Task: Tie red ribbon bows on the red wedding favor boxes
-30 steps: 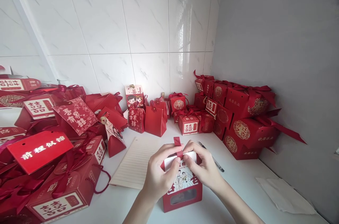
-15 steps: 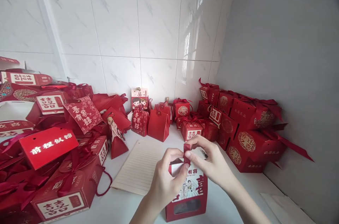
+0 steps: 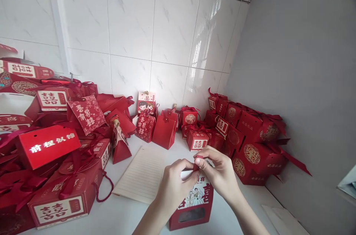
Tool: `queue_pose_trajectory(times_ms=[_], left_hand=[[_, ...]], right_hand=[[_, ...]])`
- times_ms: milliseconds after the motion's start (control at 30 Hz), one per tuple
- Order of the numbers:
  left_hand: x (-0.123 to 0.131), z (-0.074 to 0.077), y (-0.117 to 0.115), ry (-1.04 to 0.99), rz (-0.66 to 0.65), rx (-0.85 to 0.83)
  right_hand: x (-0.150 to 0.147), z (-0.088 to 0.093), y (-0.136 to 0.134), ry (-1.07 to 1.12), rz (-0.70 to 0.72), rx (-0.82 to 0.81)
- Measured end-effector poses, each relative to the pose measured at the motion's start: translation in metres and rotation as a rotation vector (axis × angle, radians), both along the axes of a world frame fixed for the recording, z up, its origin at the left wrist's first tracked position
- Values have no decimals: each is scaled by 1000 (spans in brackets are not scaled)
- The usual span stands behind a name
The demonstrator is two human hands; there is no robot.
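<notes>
A small red gift box (image 3: 194, 203) with a cartoon couple on its white front stands upright on the white counter (image 3: 130, 214), just in front of me. Both my hands meet at its top. My left hand (image 3: 174, 186) pinches the box's top flap from the left, fingers closed. My right hand (image 3: 219, 172) pinches the little red tab (image 3: 198, 161) at the top from the right, thumb and forefinger pressed together. The box's top edge is hidden behind my fingers.
A lined sheet of paper (image 3: 143, 174) lies left of the box. Heaps of red boxes and bags fill the left side (image 3: 55, 153), the back wall (image 3: 164, 127) and the right corner (image 3: 250, 138). A pen (image 3: 209, 162) peeks out behind my right hand. White paper (image 3: 283, 222) lies at the lower right.
My head has tilted up, so more of the tiled wall shows. My fingers have drawn closer together on the red tab and pressed it lower onto the box top.
</notes>
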State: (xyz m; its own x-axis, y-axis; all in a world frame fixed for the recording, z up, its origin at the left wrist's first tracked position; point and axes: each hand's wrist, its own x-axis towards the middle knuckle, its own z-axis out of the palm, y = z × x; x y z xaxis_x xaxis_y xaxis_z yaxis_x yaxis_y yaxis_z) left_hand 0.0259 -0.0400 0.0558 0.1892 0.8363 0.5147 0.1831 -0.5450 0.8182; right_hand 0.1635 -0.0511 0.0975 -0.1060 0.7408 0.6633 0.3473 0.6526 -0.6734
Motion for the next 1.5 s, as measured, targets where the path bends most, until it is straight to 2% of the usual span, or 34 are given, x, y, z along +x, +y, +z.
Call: queue_pose_trajectory(times_ms=[133, 267, 433, 567, 767, 1000, 1167, 1267, 1400, 1500], left_hand=[[0, 0, -1, 24, -30, 25], [0, 1, 0, 38, -28, 36], [-2, 2, 0, 26, -69, -35], [-1, 2, -4, -67, -99, -115], [1, 4, -12, -91, 19, -124], [-1, 12, -21, -31, -47, -121], [-12, 12, -41, 9, 7, -139], [-21, 21, -55, 102, 67, -90], [-29, 40, -69, 346, 166, -25], [-29, 45, -73, 374, 160, -63]], right_hand=[[-1, -2, -2, 27, -23, 79], [-1, -5, -4, 56, -54, 91], [10, -12, -11, 24, -67, -76], [17, -15, -18, -55, -74, -187], [8, -8, -20, -59, -72, -225], [-1, 0, -19, -29, -5, -193], [-12, -3, -34, 22, 33, -201], [-19, -5, -42, 29, 58, -219], [-22, -2, -48, -66, 85, -209], [-21, 1, -49, -144, 56, -167]])
